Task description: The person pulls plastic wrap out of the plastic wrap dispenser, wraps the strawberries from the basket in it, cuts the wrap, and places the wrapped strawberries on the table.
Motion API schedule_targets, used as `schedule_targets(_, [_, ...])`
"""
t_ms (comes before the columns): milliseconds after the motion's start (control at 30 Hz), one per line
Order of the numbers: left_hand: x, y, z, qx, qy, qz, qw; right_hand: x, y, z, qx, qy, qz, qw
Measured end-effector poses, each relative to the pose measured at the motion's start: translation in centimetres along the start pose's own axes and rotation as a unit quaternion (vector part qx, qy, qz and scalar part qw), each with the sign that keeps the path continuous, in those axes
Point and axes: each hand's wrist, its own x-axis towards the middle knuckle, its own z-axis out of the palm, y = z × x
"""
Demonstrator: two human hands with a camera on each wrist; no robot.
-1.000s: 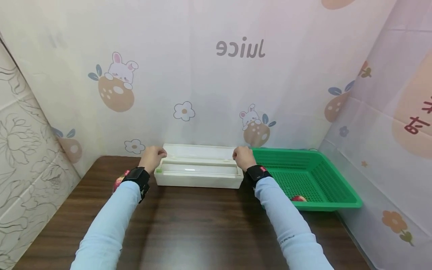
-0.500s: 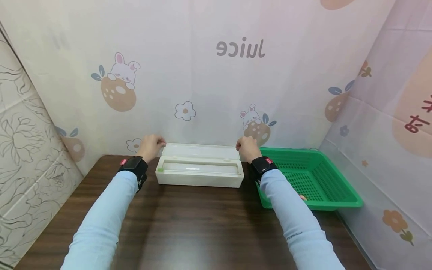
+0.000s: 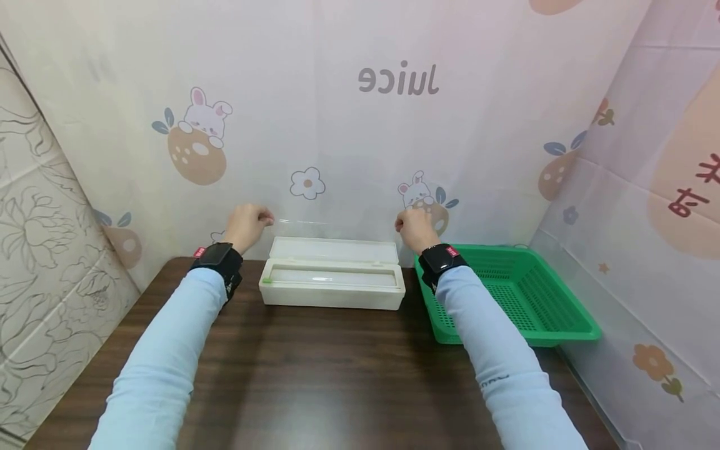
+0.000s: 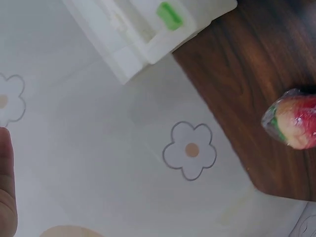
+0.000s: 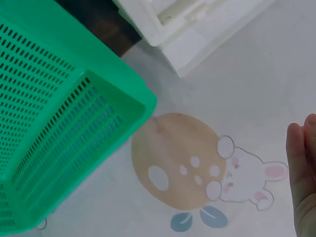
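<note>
A white box point(image 3: 333, 298) with its lid point(image 3: 333, 250) tipped back stands at the table's far edge, a green piece point(image 3: 267, 281) at its left end. Above and left of it, my left hand point(image 3: 246, 226) pinches the edge of a thin clear film point(image 3: 304, 222). My right hand point(image 3: 417, 230), above the box's right end, pinches the film's other side. The film spans the gap between them and is barely visible. Each wrist view shows only part of the hand: left fingers point(image 4: 7, 168) at one edge, right fingers point(image 5: 297, 163) at the other.
A green perforated basket point(image 3: 568, 334) stands right of the box, partly behind my right arm. In the left wrist view a red and yellow fruit point(image 4: 298, 121) in clear wrap lies on the dark wooden table point(image 4: 266, 163). A printed curtain point(image 3: 337, 125) hangs behind.
Both hands have risen from the box's ends to above its raised lid, and the clear film now shows between them. My right arm now hides the fruit seen earlier in the basket.
</note>
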Motion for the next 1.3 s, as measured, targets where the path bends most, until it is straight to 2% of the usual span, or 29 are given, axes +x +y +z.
schedule_targets(200, [0.6,0.9,-1.2,0.006,0.024,0.015,0.9996,0.6,-0.3,-1.4,-0.009,-0.003,0.007,0.9999])
schedule_targets(333, [0.9,1.3,-1.9,0.013,0.041,0.014,0.999,0.9,-0.6,-2.4,-0.011,0.0,0.011,0.9999])
schedule_targets(600, [1.1,2.6,-2.5,-0.006,0.113,0.01,0.9935,0.7,-1.3,-4.5,0.036,0.02,0.052,0.9978])
schedule_targets(767, [1.0,3.5,-2.8,-0.018,0.146,0.009,0.989,0.6,-1.2,-5.2,0.057,0.04,0.024,0.9973])
schedule_targets(1067, [0.4,4.3,-3.7,-0.05,0.166,-0.008,0.9849,0.6,-1.2,-6.2,0.055,0.07,-0.009,0.996])
schedule_targets(1300, [-0.4,4.9,-4.8,-0.048,0.175,0.018,0.9832,-0.2,-1.5,-7.8,0.067,0.073,-0.014,0.995])
